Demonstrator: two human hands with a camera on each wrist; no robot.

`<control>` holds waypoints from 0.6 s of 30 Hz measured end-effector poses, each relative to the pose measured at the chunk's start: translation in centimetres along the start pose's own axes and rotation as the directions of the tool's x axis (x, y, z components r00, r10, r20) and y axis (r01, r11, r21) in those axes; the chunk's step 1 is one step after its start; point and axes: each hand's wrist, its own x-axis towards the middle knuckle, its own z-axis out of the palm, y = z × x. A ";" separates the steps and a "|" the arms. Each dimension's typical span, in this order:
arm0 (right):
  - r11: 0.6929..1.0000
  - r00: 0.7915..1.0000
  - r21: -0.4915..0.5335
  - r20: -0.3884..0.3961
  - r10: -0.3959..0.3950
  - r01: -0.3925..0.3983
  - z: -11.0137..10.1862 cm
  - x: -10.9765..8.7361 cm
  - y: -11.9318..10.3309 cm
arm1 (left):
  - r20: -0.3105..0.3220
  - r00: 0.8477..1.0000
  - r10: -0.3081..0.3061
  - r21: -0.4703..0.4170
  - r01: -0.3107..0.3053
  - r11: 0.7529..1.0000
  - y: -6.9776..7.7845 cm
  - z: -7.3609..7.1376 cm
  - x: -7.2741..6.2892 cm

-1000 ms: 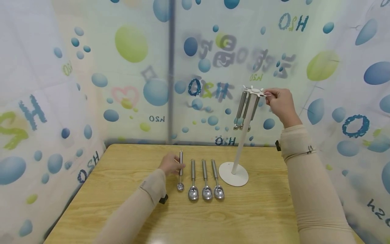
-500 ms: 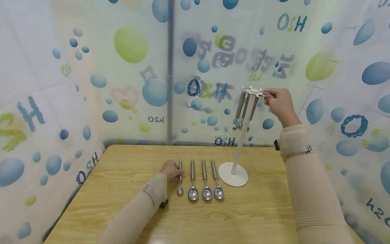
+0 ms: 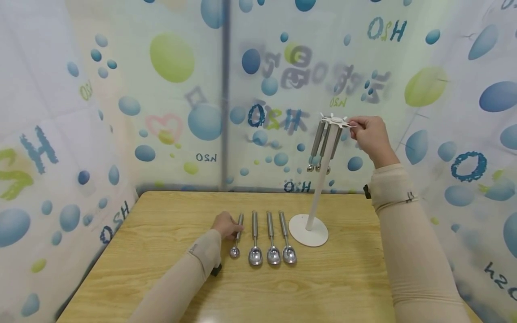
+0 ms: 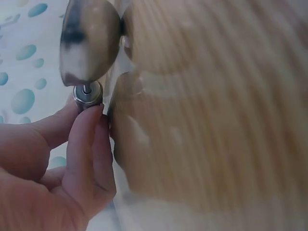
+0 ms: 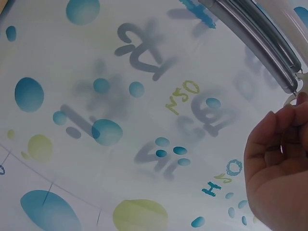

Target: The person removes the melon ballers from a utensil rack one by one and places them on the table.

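Note:
My left hand (image 3: 227,225) pinches the handle of a small metal scoop (image 3: 235,251) at the left end of a row on the table. Its round bowl (image 4: 91,41) looms large in the left wrist view, beyond the fingertips. Beside it lie three larger metal scoops (image 3: 255,255), handles pointing away. My right hand (image 3: 370,137) pinches a hook at the top of a white stand (image 3: 319,193). Several small scoops (image 3: 318,139) hang from that hooked top, bowls down. In the right wrist view, two hanging handles (image 5: 262,53) show above the fingers.
The stand's round white base (image 3: 299,231) sits right of the row, towards the back of the wooden table (image 3: 282,296). Behind the table hangs a patterned curtain (image 3: 173,130), with more of it at both sides.
My left hand has brought the small scoop down and nearer to me, into line with the row. Its bowl has then swung slightly left. The right hand keeps its place on the stand.

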 end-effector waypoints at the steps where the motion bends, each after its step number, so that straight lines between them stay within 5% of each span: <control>1: 1.000 1.000 -0.001 0.002 0.003 -0.003 0.0 0.0 0.0 | 0.000 1.000 -0.002 -0.001 0.002 1.000 0.0 0.0 -0.1; 18: 1.000 1.000 0.009 0.012 -0.011 0.011 -0.2 0.2 0.4 | -0.052 0.999 -0.007 -0.012 0.006 1.000 -0.3 0.8 -0.5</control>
